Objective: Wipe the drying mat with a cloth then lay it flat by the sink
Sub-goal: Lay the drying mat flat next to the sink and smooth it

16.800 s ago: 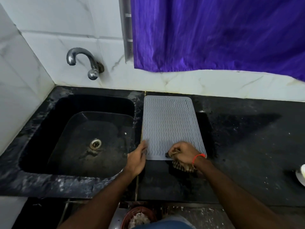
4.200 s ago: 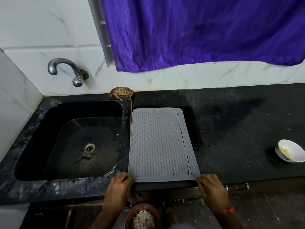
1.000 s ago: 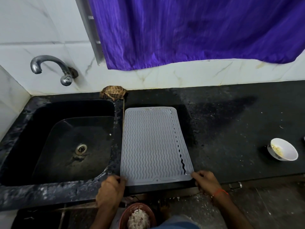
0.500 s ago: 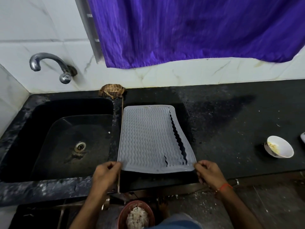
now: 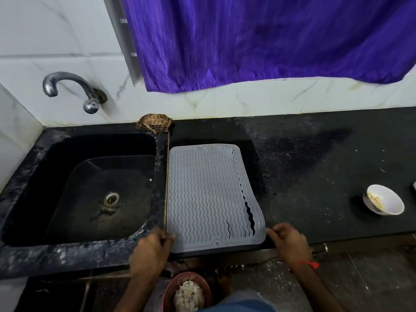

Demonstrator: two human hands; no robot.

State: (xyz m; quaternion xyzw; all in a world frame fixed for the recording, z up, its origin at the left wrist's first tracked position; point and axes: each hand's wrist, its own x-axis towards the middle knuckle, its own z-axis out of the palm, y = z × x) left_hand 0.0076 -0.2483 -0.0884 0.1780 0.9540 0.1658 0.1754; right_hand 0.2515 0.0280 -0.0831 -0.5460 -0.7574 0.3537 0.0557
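I have the drying mat lying on the black counter just right of the sink, its left long edge running along the seam beside the basin. My left hand pinches the near left corner and my right hand pinches the near right corner, fingers curled at the edge of the rubber. The near right part does not look fully settled: dark gaps show between a few of the wavy ribs there, so I judge that corner is a little lifted or buckled. The near edge sits right at the front lip of the counter.

The cloth is bunched against the wall at the far end, between sink and counter, well apart from my hands, so I take the wiping to be done and the laying flat to be what is in hand.

The mat looks like thin, ribbed silicone (light, floppy, and grippy against a wet stone top). It will sag and fold if I lift it by one corner, so the two near corners are the right hold, pulled gently apart to keep it taut. Then a flat palm smoothed toward the far end should press the raised strip down. It is not fragile; the risk is only a lingering wrinkle or the near edge overhanging.
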